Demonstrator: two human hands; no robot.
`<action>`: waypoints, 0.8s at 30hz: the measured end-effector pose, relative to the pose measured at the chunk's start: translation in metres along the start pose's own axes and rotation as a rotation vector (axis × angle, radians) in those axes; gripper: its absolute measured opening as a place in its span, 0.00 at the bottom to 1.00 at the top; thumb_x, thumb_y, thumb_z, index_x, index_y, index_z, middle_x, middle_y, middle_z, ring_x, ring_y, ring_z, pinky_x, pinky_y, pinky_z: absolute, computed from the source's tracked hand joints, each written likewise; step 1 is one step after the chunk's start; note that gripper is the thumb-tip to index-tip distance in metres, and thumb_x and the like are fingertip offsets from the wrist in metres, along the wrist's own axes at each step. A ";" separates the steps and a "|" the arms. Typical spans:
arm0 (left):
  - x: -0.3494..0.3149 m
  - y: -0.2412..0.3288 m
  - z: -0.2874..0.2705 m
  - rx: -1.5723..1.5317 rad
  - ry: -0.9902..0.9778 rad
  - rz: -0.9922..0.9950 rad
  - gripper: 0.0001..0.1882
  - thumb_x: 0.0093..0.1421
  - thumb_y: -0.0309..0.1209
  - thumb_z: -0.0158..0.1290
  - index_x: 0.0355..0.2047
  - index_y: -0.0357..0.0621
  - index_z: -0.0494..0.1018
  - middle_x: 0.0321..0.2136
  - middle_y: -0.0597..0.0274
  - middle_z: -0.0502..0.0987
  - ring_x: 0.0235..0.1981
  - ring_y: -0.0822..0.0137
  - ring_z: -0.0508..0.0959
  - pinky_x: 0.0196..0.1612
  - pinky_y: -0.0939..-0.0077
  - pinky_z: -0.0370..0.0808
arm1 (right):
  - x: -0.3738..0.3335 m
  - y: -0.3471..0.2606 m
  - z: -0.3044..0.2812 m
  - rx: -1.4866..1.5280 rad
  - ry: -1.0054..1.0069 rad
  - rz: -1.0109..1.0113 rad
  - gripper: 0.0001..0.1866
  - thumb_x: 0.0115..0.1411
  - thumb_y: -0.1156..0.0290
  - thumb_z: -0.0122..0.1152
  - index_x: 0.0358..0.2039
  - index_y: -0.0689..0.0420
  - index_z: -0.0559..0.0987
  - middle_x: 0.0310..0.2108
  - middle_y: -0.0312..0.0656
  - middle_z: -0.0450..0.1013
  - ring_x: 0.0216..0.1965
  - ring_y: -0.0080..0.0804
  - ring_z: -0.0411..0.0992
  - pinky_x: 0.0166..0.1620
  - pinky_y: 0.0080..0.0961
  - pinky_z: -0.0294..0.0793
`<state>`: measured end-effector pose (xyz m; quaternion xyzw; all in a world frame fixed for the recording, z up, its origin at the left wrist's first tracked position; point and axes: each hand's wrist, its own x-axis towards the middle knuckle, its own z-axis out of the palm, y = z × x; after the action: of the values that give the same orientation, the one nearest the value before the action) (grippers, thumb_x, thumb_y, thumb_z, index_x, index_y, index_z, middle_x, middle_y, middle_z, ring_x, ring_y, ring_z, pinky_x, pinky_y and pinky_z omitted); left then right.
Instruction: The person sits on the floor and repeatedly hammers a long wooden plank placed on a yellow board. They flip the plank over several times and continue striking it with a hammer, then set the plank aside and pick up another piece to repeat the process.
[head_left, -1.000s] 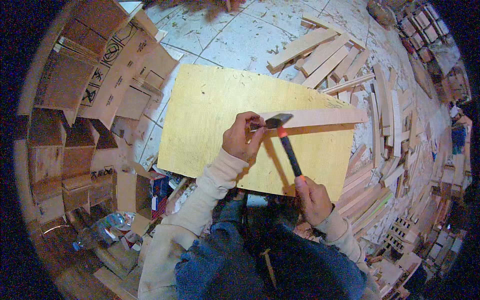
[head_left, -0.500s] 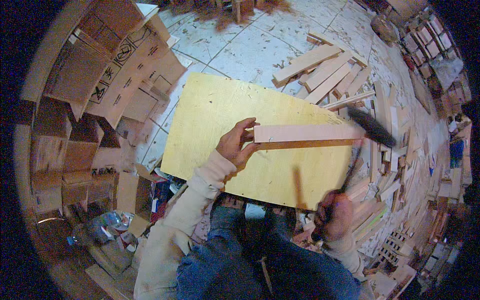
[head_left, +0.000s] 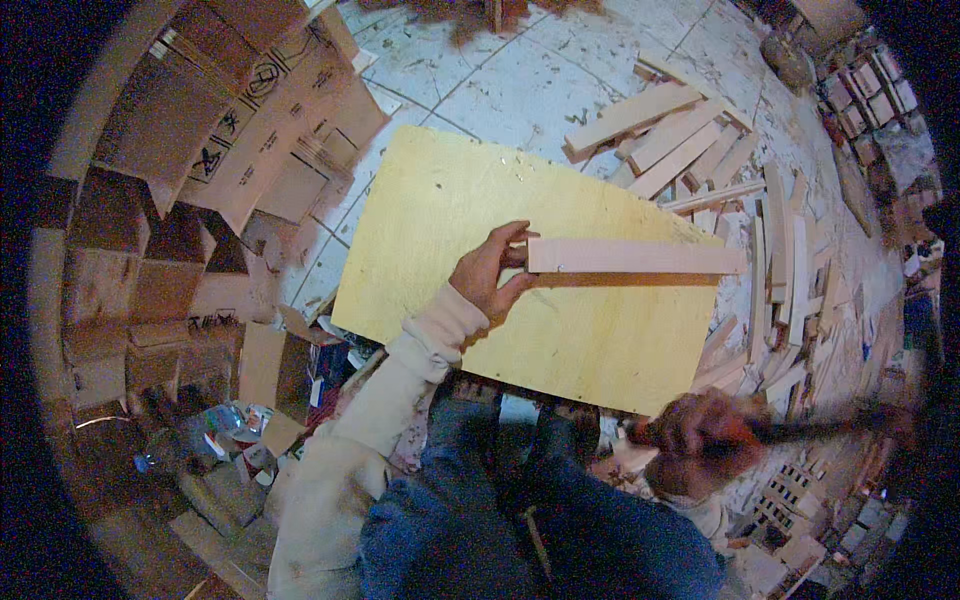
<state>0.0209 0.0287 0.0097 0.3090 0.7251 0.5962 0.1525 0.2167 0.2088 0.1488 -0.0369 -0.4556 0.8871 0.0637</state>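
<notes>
My left hand (head_left: 490, 268) grips the left end of a pale wooden strip (head_left: 632, 256), thumb on the near side and fingers on the far side. The strip extends to the right over a yellow board (head_left: 450, 185), its far right end reaching past the board's edge. At the lower right, my right hand (head_left: 705, 438) is closed around a hammer (head_left: 825, 428) held sideways, its dark shaft pointing right. Both the right hand and the hammer are smeared by motion, and the hammer's head is hard to make out.
Several wooden planks (head_left: 680, 150) lie piled on the tiled floor (head_left: 490, 90) beyond the board. More offcuts are scattered along the right. Opened cardboard boxes (head_left: 270, 150) stand at the left, with plastic bottles (head_left: 235, 425) and litter below them.
The hammer has swung away from the strip's right end, out to the right and nearer me. My left hand still holds the strip; the whole view has shifted slightly.
</notes>
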 end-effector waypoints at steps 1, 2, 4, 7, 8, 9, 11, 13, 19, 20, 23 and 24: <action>0.001 -0.001 0.000 -0.012 -0.010 -0.032 0.33 0.55 0.21 0.57 0.58 0.35 0.54 0.51 0.47 0.72 0.46 0.55 0.79 0.48 0.66 0.77 | -0.002 0.005 0.000 -0.247 -0.070 -0.098 0.17 0.60 0.55 0.52 0.22 0.55 0.68 0.15 0.41 0.64 0.16 0.39 0.66 0.25 0.36 0.67; 0.000 -0.001 0.000 -0.022 -0.006 -0.041 0.33 0.55 0.21 0.57 0.58 0.35 0.54 0.51 0.47 0.72 0.46 0.55 0.79 0.48 0.66 0.77 | -0.002 0.009 -0.004 -0.660 -0.090 -0.104 0.16 0.60 0.56 0.52 0.24 0.55 0.69 0.17 0.42 0.67 0.19 0.41 0.68 0.27 0.36 0.68; 0.001 -0.002 0.000 -0.010 0.006 0.003 0.33 0.54 0.21 0.58 0.58 0.35 0.55 0.51 0.47 0.72 0.46 0.56 0.79 0.48 0.66 0.76 | -0.006 0.039 -0.010 -1.159 0.021 0.052 0.14 0.58 0.58 0.54 0.31 0.57 0.72 0.20 0.45 0.72 0.25 0.46 0.73 0.30 0.39 0.72; 0.002 -0.001 0.001 0.018 -0.009 0.019 0.33 0.55 0.22 0.57 0.58 0.35 0.55 0.51 0.47 0.72 0.47 0.55 0.78 0.49 0.66 0.76 | -0.020 0.072 -0.032 -1.175 0.162 0.390 0.12 0.61 0.60 0.53 0.34 0.56 0.74 0.18 0.43 0.70 0.21 0.46 0.71 0.22 0.39 0.68; 0.002 0.001 0.002 -0.082 -0.007 -0.032 0.32 0.55 0.23 0.57 0.57 0.35 0.55 0.51 0.47 0.72 0.48 0.55 0.77 0.49 0.66 0.76 | -0.020 0.074 -0.044 -0.722 0.325 0.351 0.12 0.61 0.59 0.54 0.32 0.55 0.73 0.18 0.42 0.68 0.20 0.42 0.68 0.22 0.36 0.66; 0.001 0.002 0.002 -0.053 -0.005 -0.036 0.31 0.55 0.23 0.56 0.57 0.35 0.55 0.51 0.47 0.72 0.48 0.55 0.77 0.49 0.66 0.76 | -0.025 0.074 -0.050 -0.235 0.432 0.271 0.13 0.61 0.57 0.55 0.30 0.54 0.72 0.17 0.40 0.65 0.20 0.38 0.65 0.22 0.34 0.64; 0.000 0.003 0.003 -0.004 0.025 -0.001 0.31 0.56 0.23 0.56 0.57 0.35 0.55 0.51 0.47 0.72 0.48 0.54 0.77 0.48 0.66 0.77 | -0.023 0.068 -0.063 -0.146 -0.039 0.014 0.18 0.58 0.51 0.58 0.24 0.52 0.70 0.19 0.38 0.65 0.21 0.35 0.64 0.22 0.33 0.62; -0.002 0.005 0.002 0.014 0.005 -0.054 0.31 0.56 0.23 0.56 0.57 0.34 0.56 0.51 0.47 0.72 0.48 0.54 0.78 0.47 0.66 0.77 | -0.016 0.064 -0.064 -0.583 -0.182 -0.154 0.19 0.59 0.51 0.57 0.22 0.53 0.69 0.18 0.40 0.65 0.20 0.36 0.64 0.22 0.34 0.61; -0.003 0.000 0.009 -0.001 0.054 -0.031 0.31 0.55 0.25 0.57 0.57 0.35 0.56 0.49 0.47 0.73 0.47 0.55 0.78 0.47 0.66 0.76 | -0.016 0.080 -0.043 -1.334 0.343 0.060 0.18 0.67 0.60 0.47 0.25 0.60 0.69 0.13 0.43 0.64 0.13 0.38 0.65 0.19 0.35 0.60; -0.003 0.003 0.009 0.032 0.058 -0.017 0.32 0.55 0.26 0.58 0.57 0.36 0.56 0.50 0.47 0.72 0.46 0.55 0.78 0.48 0.66 0.76 | -0.023 0.078 -0.043 -1.329 0.436 0.036 0.18 0.67 0.60 0.46 0.26 0.60 0.69 0.13 0.43 0.65 0.13 0.37 0.65 0.19 0.35 0.60; -0.004 0.025 -0.001 -0.124 0.054 -0.106 0.37 0.49 0.21 0.61 0.58 0.37 0.56 0.50 0.50 0.72 0.46 0.58 0.77 0.51 0.66 0.74 | -0.042 0.063 -0.056 -1.296 0.538 0.143 0.18 0.67 0.59 0.47 0.26 0.60 0.71 0.12 0.43 0.64 0.12 0.36 0.65 0.19 0.35 0.61; -0.006 0.036 -0.012 -0.025 0.133 -0.005 0.39 0.47 0.22 0.63 0.58 0.38 0.56 0.49 0.51 0.73 0.46 0.59 0.77 0.51 0.67 0.74 | -0.046 0.060 -0.060 -1.479 0.648 0.152 0.17 0.66 0.60 0.49 0.27 0.60 0.72 0.12 0.45 0.65 0.13 0.39 0.67 0.20 0.35 0.63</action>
<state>0.0281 0.0195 0.0465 0.2649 0.7269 0.6241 0.1091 0.2651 0.2157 0.0651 -0.3552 -0.8795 0.3034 0.0911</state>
